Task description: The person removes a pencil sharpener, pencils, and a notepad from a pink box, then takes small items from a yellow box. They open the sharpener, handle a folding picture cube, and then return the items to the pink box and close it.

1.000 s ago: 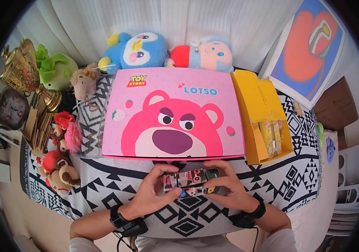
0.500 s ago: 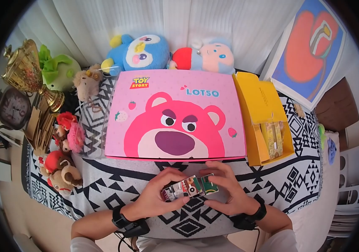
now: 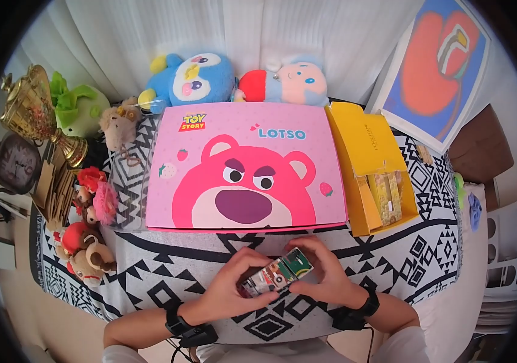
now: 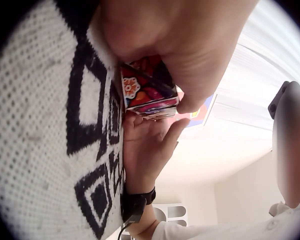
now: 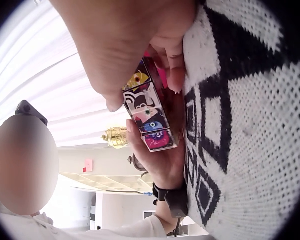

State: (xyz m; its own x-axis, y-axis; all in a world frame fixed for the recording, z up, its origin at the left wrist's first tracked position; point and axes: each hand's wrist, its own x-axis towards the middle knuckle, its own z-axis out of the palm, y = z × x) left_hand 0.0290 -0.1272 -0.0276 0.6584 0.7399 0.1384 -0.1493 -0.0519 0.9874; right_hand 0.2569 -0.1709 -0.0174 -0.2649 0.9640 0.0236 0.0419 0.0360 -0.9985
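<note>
In the head view, a folding picture cube point(image 3: 278, 273), stretched into an oblong block with printed faces and a green right end, lies tilted between both hands. My left hand point(image 3: 234, 281) grips its left end, thumb along the near side and fingers behind. Around the green end curls my right hand point(image 3: 331, 277), its fingers at the far corner and its thumb near the front edge. The right wrist view shows a row of colourful faces on the folding picture cube point(image 5: 149, 112). Part of the block is hidden by the left fingers.
Behind the hands lies a large pink bear box point(image 3: 246, 175), with an open yellow box point(image 3: 373, 169) on its right. Plush toys point(image 3: 89, 251) and a gold trophy point(image 3: 43, 115) stand at the left. A patterned cloth point(image 3: 167, 266) covers the table.
The block has swung from nearly level to slanting, its green right end now farther from me. The right fingers opened off that end and came back round it.
</note>
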